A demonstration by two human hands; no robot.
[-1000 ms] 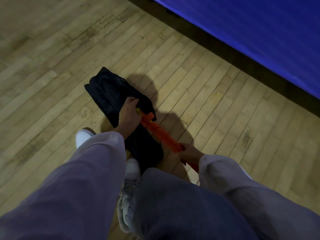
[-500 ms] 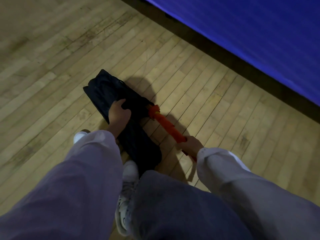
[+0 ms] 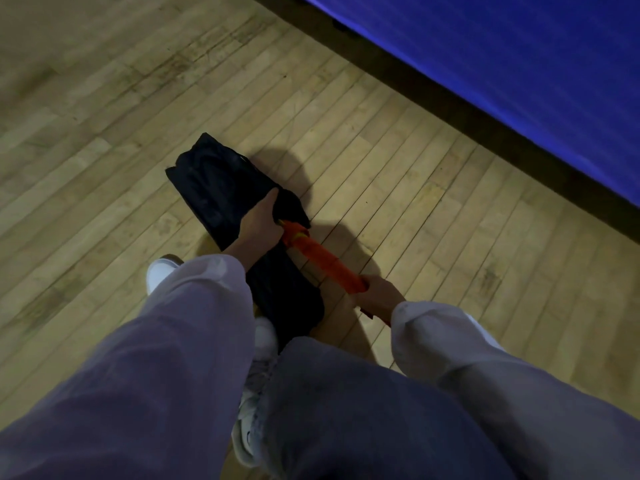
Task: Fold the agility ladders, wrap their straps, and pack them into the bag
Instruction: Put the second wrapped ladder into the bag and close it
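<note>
Left hand [image 3: 261,225]: gripped the black bag [image 3: 221,192] at its mouth.
Right hand [image 3: 379,297]: closed around the orange ladder bundle [image 3: 322,256].
Bundle: far end touched the bag's mouth.

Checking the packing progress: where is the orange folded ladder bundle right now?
In the head view, the orange ladder bundle lies low over the wooden floor at centre, its far end at the black bag mouth by the left hand, its near end gripped by the right hand.

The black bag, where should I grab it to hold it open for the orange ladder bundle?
Probably the mouth edge of the black bag, from above on its near side, where the left hand grips it. The orange ladder bundle, held by the right hand, points there.
</note>
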